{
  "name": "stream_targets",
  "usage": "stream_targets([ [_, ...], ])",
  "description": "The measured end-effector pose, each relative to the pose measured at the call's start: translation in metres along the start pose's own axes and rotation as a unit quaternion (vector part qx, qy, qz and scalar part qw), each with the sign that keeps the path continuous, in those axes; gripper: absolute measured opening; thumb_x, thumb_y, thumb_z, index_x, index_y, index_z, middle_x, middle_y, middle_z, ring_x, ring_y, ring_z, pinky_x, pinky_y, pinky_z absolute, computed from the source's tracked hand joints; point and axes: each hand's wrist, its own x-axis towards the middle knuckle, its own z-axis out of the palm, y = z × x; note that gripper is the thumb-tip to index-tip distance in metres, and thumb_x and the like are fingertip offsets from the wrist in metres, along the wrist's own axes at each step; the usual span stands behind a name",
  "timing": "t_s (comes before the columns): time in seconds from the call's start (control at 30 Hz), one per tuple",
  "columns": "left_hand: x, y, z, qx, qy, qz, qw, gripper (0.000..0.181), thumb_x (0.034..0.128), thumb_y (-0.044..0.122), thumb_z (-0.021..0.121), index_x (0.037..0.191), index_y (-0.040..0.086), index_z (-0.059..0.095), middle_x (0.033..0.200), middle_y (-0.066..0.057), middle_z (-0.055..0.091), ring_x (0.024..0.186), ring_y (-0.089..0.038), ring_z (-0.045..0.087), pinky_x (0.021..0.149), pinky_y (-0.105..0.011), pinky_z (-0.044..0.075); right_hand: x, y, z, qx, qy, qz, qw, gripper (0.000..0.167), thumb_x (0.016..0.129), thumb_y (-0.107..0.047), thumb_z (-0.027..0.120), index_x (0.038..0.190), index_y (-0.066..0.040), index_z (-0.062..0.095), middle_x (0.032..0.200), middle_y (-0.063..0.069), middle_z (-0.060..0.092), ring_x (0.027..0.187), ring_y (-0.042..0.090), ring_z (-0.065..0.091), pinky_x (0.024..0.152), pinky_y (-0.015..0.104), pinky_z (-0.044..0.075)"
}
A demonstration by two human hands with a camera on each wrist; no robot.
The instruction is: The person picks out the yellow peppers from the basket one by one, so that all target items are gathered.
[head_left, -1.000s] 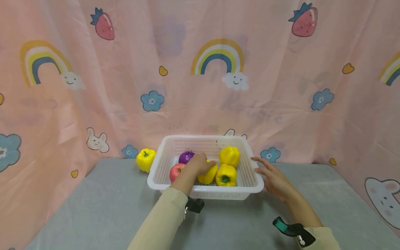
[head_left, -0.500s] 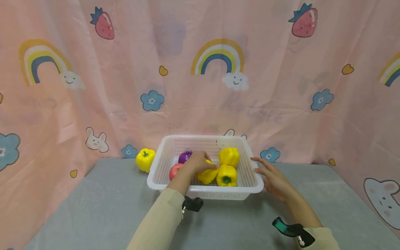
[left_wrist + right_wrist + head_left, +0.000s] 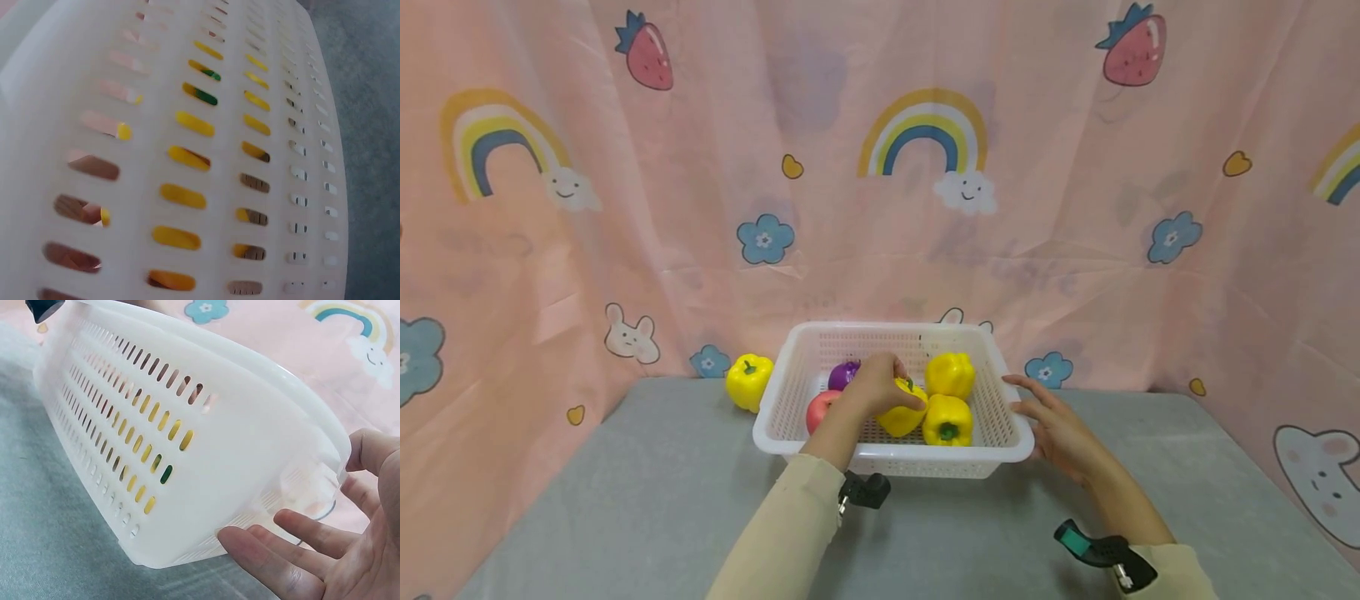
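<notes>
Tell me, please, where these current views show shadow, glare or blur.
Head view: fairly sharp, small highlights on the yellow bell pepper outside the white basket, soft shadows on the gray table in front; left wrist view: hazy overall, the basket's wall softest toward the left edge; right wrist view: clearer, the wall's slots readable.

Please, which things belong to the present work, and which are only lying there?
Likely in use:
held yellow pepper, in the left hand
white basket, touched by the right hand

Likely only lying there:
front yellow pepper, rear yellow pepper, red fruit, purple item
outer yellow pepper, beside the basket
</notes>
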Motion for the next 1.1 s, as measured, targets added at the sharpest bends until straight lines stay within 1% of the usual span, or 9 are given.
stream_targets([
  [0.07,0.0001,-0.0008,-0.0002,0.001,-0.008,0.003,1.0000,0.058,0.0758,0.022,0.089,0.125,0.007,0.062,0.125,-0.014,0.065,0.112,-0.029,0.061,0.103,-0.045,0.055,0.0003,-0.0008,0.0006,-0.002,-0.001,0.000,1.0000,0.059,0.107,-0.034,0.047,0.158,-0.020,0.021,0.162,0.024,0.027,0.101,0.025,0.071,0.080,0.043,0.064],
  [0.1,-0.0001,-0.0013,-0.0004,0.002,-0.012,0.005,0.9999,0.061,0.0764,0.022,0.089,0.130,0.007,0.062,0.131,-0.014,0.064,0.116,-0.031,0.061,0.106,-0.047,0.053,0.0005,-0.0008,0.0007,-0.002,-0.002,0.001,1.0000,0.059,0.107,-0.034,0.047,0.158,-0.020,0.020,0.162,0.024,0.027,0.102,0.025,0.071,0.080,0.042,0.064],
  [0.17,-0.0004,-0.0012,-0.0006,0.004,-0.018,0.009,0.9998,0.063,0.0775,0.022,0.088,0.134,0.008,0.062,0.135,-0.014,0.063,0.121,-0.032,0.060,0.108,-0.049,0.051,0.0007,-0.0011,0.0008,-0.004,-0.001,0.002,1.0000,0.059,0.107,-0.034,0.046,0.158,-0.020,0.020,0.162,0.025,0.026,0.102,0.024,0.071,0.080,0.042,0.064],
  [0.27,-0.0010,-0.0010,-0.0010,0.006,-0.021,0.010,0.9997,0.058,0.0779,0.022,0.087,0.130,0.006,0.066,0.132,-0.013,0.066,0.119,-0.031,0.061,0.108,-0.049,0.051,0.0009,-0.0011,0.0006,-0.004,-0.001,0.003,1.0000,0.059,0.107,-0.033,0.046,0.159,-0.020,0.020,0.162,0.025,0.026,0.101,0.024,0.071,0.081,0.042,0.064],
  [0.43,-0.0021,-0.0001,-0.0011,0.007,-0.021,0.013,0.9997,0.056,0.0780,0.022,0.087,0.128,0.006,0.067,0.128,-0.012,0.067,0.114,-0.028,0.061,0.107,-0.047,0.052,0.0014,-0.0002,-0.0004,-0.004,-0.001,0.002,1.0000,0.059,0.107,-0.032,0.045,0.159,-0.019,0.019,0.162,0.025,0.025,0.100,0.024,0.072,0.080,0.042,0.064],
  [0.57,-0.0022,-0.0008,-0.0006,0.009,-0.017,0.016,0.9997,0.051,0.0764,0.019,0.088,0.120,0.007,0.066,0.117,-0.010,0.068,0.104,-0.025,0.062,0.102,-0.043,0.056,0.0012,-0.0002,-0.0004,-0.003,0.001,0.003,1.0000,0.059,0.107,-0.033,0.046,0.158,-0.020,0.021,0.162,0.024,0.027,0.101,0.026,0.072,0.081,0.043,0.064],
  [0.7,-0.0030,-0.0012,-0.0015,0.009,-0.011,0.015,0.9998,0.049,0.0745,0.018,0.089,0.113,0.009,0.061,0.108,-0.008,0.066,0.096,-0.023,0.060,0.098,-0.040,0.058,0.0011,-0.0006,-0.0003,-0.003,-0.001,-0.001,1.0000,0.059,0.107,-0.033,0.046,0.158,-0.020,0.021,0.162,0.024,0.027,0.100,0.026,0.072,0.082,0.043,0.064],
  [0.93,-0.0039,0.0004,-0.0024,0.007,-0.002,0.012,0.9999,0.049,0.0740,0.021,0.090,0.112,0.010,0.061,0.108,-0.007,0.066,0.096,-0.023,0.059,0.098,-0.041,0.058,0.0005,-0.0006,-0.0007,-0.001,-0.006,-0.004,1.0000,0.059,0.107,-0.032,0.046,0.158,-0.019,0.020,0.161,0.025,0.027,0.100,0.027,0.072,0.081,0.043,0.064],
  [1.1,-0.0017,0.0005,-0.0034,0.002,0.009,0.021,0.9997,0.050,0.0739,0.024,0.090,0.112,0.010,0.062,0.113,-0.008,0.066,0.098,-0.023,0.060,0.098,-0.040,0.058,0.0002,-0.0002,-0.0011,-0.001,-0.005,-0.006,1.0000,0.059,0.107,-0.033,0.046,0.158,-0.019,0.020,0.159,0.026,0.030,0.098,0.026,0.073,0.080,0.043,0.064],
])
